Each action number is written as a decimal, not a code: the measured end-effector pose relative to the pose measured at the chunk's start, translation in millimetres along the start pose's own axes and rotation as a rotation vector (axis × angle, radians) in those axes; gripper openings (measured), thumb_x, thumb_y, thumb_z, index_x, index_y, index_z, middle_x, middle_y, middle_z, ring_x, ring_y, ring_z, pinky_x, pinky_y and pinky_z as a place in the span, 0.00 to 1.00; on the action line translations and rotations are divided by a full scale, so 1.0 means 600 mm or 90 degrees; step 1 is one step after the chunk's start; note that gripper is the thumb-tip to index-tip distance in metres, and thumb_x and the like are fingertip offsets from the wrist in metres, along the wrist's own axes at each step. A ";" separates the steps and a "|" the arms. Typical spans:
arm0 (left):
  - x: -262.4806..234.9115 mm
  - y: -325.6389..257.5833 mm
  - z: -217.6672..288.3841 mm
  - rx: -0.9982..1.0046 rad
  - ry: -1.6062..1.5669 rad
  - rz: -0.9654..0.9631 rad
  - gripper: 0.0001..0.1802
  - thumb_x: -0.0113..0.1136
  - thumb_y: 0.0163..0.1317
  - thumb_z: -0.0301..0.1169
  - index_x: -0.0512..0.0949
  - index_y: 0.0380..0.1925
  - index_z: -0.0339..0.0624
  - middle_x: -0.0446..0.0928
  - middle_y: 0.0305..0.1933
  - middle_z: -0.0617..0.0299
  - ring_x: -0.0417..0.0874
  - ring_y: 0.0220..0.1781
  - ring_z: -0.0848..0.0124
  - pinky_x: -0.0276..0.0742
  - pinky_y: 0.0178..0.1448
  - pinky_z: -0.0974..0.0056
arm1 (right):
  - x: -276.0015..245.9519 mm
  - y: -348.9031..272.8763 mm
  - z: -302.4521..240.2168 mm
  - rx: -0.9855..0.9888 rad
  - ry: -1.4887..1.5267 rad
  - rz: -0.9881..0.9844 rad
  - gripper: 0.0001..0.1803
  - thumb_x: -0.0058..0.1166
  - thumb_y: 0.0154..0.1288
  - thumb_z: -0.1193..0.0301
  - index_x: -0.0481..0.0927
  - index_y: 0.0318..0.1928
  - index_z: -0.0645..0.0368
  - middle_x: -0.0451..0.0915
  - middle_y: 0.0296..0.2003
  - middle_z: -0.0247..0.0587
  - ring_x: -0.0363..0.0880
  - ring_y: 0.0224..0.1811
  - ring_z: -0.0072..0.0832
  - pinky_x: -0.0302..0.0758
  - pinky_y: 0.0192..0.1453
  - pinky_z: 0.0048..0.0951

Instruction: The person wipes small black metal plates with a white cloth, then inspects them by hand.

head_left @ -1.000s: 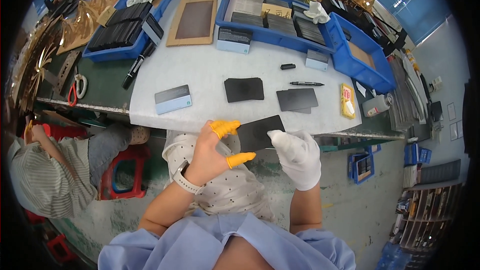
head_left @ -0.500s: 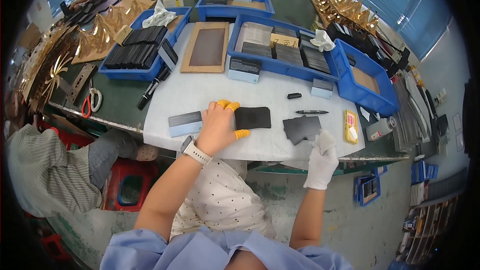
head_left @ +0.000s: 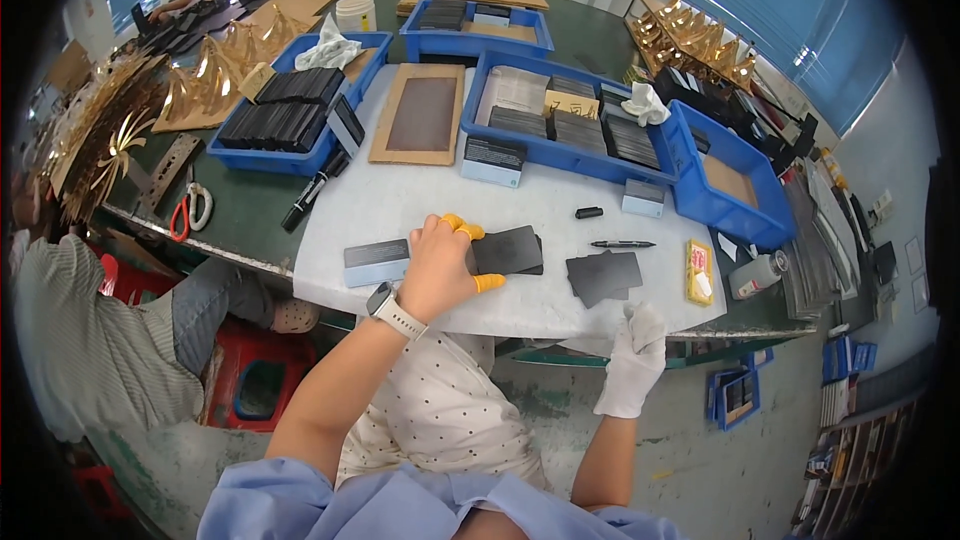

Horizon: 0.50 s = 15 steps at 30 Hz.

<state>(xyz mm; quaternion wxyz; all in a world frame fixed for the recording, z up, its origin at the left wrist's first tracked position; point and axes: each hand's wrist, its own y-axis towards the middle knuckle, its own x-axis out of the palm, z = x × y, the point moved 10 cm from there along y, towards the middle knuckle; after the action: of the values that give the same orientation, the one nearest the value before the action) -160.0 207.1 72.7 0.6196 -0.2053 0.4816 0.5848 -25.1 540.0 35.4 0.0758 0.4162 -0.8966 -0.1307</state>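
My left hand [head_left: 445,265], with yellow finger cots on its fingertips and thumb, curls around the left end of a stack of thin black cards [head_left: 508,251]. The top card lies askew on that stack. My right hand [head_left: 632,365] wears a white glove. Its fingers are pinched on what looks like a bunched white cloth [head_left: 647,322], just off the table's front edge. Loose black cards [head_left: 605,278] overlap on the white sheet [head_left: 450,315] between my hands. A grey and light-blue box [head_left: 377,263] lies left of my left hand.
Blue trays [head_left: 575,155] holding dark cards line the back, with another blue tray [head_left: 270,161] at the left. A pen [head_left: 623,244], its cap [head_left: 589,212], a yellow box [head_left: 699,272] and a bottle [head_left: 760,275] lie right. Scissors [head_left: 190,212] lie left. Someone sits at the left.
My right hand has drawn back from the loose cards toward my body. The top card of the stack is now turned askew. My left hand stays at the stack; the view has shifted slightly.
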 end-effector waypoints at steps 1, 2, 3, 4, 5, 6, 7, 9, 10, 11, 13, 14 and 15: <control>0.001 -0.001 -0.001 0.000 0.000 0.001 0.37 0.87 0.46 0.50 0.87 0.52 0.37 0.81 0.50 0.53 0.73 0.59 0.54 0.66 0.60 0.51 | 0.003 0.001 -0.007 -0.001 0.000 0.000 0.16 0.62 0.72 0.86 0.82 0.58 0.67 0.87 0.48 0.35 0.83 0.52 0.19 0.79 0.62 0.25; -0.006 -0.001 -0.001 0.015 -0.029 0.039 0.38 0.86 0.46 0.52 0.87 0.51 0.38 0.81 0.49 0.53 0.74 0.58 0.53 0.66 0.59 0.50 | 0.026 0.004 -0.018 -0.017 -0.029 -0.073 0.19 0.62 0.71 0.86 0.80 0.61 0.67 0.86 0.51 0.36 0.83 0.54 0.20 0.78 0.64 0.26; -0.016 -0.004 -0.003 0.027 -0.055 0.079 0.38 0.86 0.46 0.53 0.87 0.51 0.38 0.81 0.49 0.53 0.75 0.58 0.53 0.67 0.58 0.50 | 0.052 0.000 -0.029 -0.034 -0.056 -0.148 0.22 0.62 0.71 0.87 0.79 0.63 0.67 0.85 0.53 0.37 0.82 0.56 0.21 0.77 0.66 0.27; -0.017 -0.005 -0.006 0.023 -0.053 0.083 0.38 0.86 0.46 0.53 0.87 0.51 0.38 0.81 0.49 0.53 0.75 0.58 0.53 0.67 0.58 0.50 | 0.062 -0.004 -0.036 -0.036 -0.054 -0.154 0.22 0.62 0.71 0.87 0.79 0.63 0.67 0.85 0.53 0.37 0.82 0.56 0.21 0.77 0.66 0.27; -0.021 -0.007 -0.007 0.023 -0.058 0.092 0.38 0.85 0.46 0.55 0.87 0.50 0.39 0.82 0.49 0.53 0.76 0.57 0.52 0.67 0.58 0.49 | 0.076 -0.008 -0.037 -0.012 -0.049 -0.156 0.24 0.62 0.70 0.88 0.78 0.65 0.68 0.85 0.56 0.39 0.83 0.58 0.23 0.77 0.68 0.28; -0.038 -0.013 -0.015 0.014 -0.054 0.112 0.37 0.83 0.47 0.56 0.88 0.50 0.41 0.82 0.48 0.54 0.77 0.56 0.52 0.68 0.58 0.49 | 0.102 -0.011 -0.045 0.008 -0.035 -0.172 0.27 0.63 0.69 0.89 0.77 0.67 0.68 0.84 0.59 0.42 0.83 0.60 0.26 0.76 0.70 0.29; -0.034 -0.019 -0.023 0.037 -0.047 0.142 0.37 0.82 0.47 0.58 0.88 0.48 0.41 0.82 0.47 0.53 0.78 0.55 0.51 0.69 0.57 0.48 | 0.127 -0.020 -0.056 0.003 -0.021 -0.207 0.27 0.63 0.69 0.89 0.77 0.67 0.68 0.84 0.59 0.42 0.83 0.60 0.26 0.76 0.70 0.29; -0.019 -0.015 -0.023 -0.019 -0.041 0.070 0.39 0.82 0.47 0.59 0.86 0.52 0.45 0.81 0.54 0.52 0.77 0.57 0.48 0.70 0.62 0.44 | 0.106 -0.032 -0.047 0.076 0.039 -0.098 0.27 0.63 0.69 0.88 0.76 0.68 0.68 0.83 0.59 0.42 0.83 0.60 0.28 0.77 0.69 0.30; -0.027 -0.012 -0.012 -0.013 -0.038 0.037 0.37 0.81 0.48 0.59 0.87 0.51 0.45 0.81 0.53 0.51 0.77 0.56 0.48 0.71 0.59 0.43 | 0.101 -0.037 -0.041 0.063 -0.006 -0.104 0.28 0.64 0.70 0.85 0.75 0.70 0.69 0.82 0.63 0.43 0.82 0.63 0.30 0.76 0.72 0.33; -0.045 -0.022 -0.015 0.006 -0.067 0.104 0.35 0.81 0.47 0.57 0.87 0.50 0.47 0.82 0.51 0.51 0.78 0.55 0.47 0.71 0.58 0.43 | 0.092 -0.037 -0.027 0.044 -0.043 -0.122 0.29 0.65 0.71 0.83 0.75 0.71 0.70 0.81 0.67 0.45 0.81 0.65 0.32 0.75 0.74 0.35; -0.080 -0.034 0.014 0.105 -0.141 0.232 0.34 0.82 0.44 0.55 0.86 0.48 0.48 0.82 0.50 0.53 0.77 0.54 0.47 0.71 0.56 0.44 | 0.020 0.033 0.080 -0.125 -0.204 -0.197 0.28 0.61 0.75 0.82 0.74 0.73 0.69 0.79 0.70 0.46 0.82 0.63 0.33 0.77 0.72 0.34; -0.066 -0.043 0.001 0.142 -0.190 0.266 0.33 0.82 0.44 0.54 0.85 0.46 0.48 0.81 0.49 0.54 0.77 0.53 0.47 0.71 0.55 0.45 | 0.106 0.014 0.080 -0.122 -0.177 -0.271 0.28 0.61 0.75 0.82 0.74 0.73 0.69 0.79 0.70 0.46 0.82 0.63 0.33 0.77 0.72 0.34; -0.056 -0.040 0.014 0.152 -0.186 0.278 0.35 0.83 0.43 0.54 0.84 0.48 0.48 0.80 0.49 0.54 0.76 0.54 0.48 0.71 0.55 0.45 | 0.111 0.019 0.087 -0.117 -0.161 -0.260 0.27 0.62 0.74 0.82 0.74 0.71 0.70 0.79 0.67 0.47 0.82 0.61 0.33 0.77 0.70 0.35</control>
<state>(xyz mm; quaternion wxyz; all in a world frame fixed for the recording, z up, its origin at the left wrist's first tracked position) -129.8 190.5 97.2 0.5617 0.0641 0.4851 0.6672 -88.8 505.1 -9.0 -0.0270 0.5604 -0.7806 -0.2755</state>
